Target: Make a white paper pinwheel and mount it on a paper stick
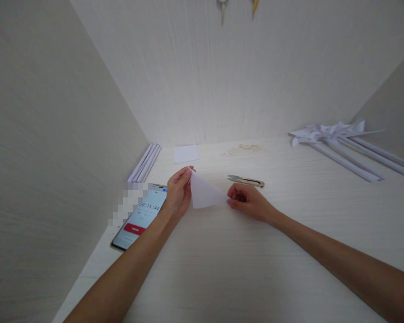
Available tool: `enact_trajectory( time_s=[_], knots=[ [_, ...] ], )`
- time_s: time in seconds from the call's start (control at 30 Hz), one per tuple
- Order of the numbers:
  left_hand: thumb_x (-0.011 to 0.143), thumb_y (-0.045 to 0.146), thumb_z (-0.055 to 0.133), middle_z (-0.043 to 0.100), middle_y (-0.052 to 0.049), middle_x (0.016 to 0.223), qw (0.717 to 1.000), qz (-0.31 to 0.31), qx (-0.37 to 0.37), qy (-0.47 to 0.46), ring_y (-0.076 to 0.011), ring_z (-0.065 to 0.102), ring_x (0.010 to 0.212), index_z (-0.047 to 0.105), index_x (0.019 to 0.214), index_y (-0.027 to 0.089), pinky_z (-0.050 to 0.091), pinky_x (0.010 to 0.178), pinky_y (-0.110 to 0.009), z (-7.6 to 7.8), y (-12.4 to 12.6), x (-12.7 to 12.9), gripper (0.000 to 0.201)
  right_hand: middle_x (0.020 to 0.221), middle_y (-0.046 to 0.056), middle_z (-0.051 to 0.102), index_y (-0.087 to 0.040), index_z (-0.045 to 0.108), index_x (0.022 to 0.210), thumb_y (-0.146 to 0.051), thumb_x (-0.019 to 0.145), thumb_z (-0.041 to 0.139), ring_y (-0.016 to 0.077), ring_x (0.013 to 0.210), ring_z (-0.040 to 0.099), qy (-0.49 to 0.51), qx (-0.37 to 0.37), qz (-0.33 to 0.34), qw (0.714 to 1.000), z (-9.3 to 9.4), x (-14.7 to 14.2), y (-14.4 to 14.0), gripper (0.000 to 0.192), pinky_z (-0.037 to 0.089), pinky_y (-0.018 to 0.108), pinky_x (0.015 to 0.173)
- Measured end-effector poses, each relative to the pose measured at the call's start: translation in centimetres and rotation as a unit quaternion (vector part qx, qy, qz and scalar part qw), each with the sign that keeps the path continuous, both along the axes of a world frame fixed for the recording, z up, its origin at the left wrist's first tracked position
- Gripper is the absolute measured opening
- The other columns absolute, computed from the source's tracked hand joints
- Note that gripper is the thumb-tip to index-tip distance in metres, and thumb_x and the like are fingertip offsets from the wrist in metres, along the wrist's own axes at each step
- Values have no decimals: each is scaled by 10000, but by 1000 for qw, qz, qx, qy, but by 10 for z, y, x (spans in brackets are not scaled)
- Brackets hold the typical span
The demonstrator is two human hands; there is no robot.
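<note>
A white piece of paper (204, 193), folded into a triangle, is stretched between my two hands above the table. My left hand (181, 188) pinches its upper left corner between thumb and fingers. At the right-hand tip, my right hand (245, 201) grips the paper with thumb and forefinger. Just beyond my right hand lies a pair of thread snips (245, 181), blades pointing left. A flat white paper square (186, 154) rests on the table behind my left hand.
A phone (143, 215) showing a running timer lies beside my left forearm, partly covered by it. Rolled paper sticks (144, 163) lean near the left wall. Paper pinwheels on paper sticks (343, 139) lie at the back right. Walls enclose the table (229, 264) at back and sides.
</note>
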State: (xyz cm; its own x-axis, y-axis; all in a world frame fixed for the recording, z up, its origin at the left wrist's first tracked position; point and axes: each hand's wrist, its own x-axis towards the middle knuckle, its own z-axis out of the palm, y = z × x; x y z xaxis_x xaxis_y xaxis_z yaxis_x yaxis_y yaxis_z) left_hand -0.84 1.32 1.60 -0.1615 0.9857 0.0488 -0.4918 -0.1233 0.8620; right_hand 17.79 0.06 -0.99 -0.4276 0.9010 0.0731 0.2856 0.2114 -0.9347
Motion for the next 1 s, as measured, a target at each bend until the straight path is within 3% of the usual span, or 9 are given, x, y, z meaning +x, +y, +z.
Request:
enact_trajectory(
  time_s=[0.43, 0.8, 1.0],
  knots=[
    [565, 253, 677, 614, -7, 633, 997, 57, 7, 45, -81, 516, 574, 573, 628, 145, 390, 554, -204, -3, 4, 0, 163, 520, -45, 440, -172, 478, 618, -180, 629, 540, 78, 473, 373, 1, 1, -3, 1000, 1, -1, -1, 64, 281, 215, 438],
    [576, 154, 570, 478, 52, 468, 987, 129, -46, 79, -52, 404, 436, 522, 569, 142, 293, 431, -179, -5, 4, 4, 50, 507, -47, 414, -171, 469, 605, -172, 630, 536, 78, 471, 349, -3, 12, 10, 1000, 2, -2, -1, 72, 255, 210, 432],
    [577, 224, 614, 482, 63, 497, 986, 136, -35, 85, -52, 399, 435, 519, 631, 153, 305, 430, -179, -12, 5, 5, 130, 495, -48, 432, -170, 472, 599, -153, 620, 537, 75, 462, 354, 3, 4, 6, 1000, 2, -2, -1, 71, 254, 208, 432]
  ],
)
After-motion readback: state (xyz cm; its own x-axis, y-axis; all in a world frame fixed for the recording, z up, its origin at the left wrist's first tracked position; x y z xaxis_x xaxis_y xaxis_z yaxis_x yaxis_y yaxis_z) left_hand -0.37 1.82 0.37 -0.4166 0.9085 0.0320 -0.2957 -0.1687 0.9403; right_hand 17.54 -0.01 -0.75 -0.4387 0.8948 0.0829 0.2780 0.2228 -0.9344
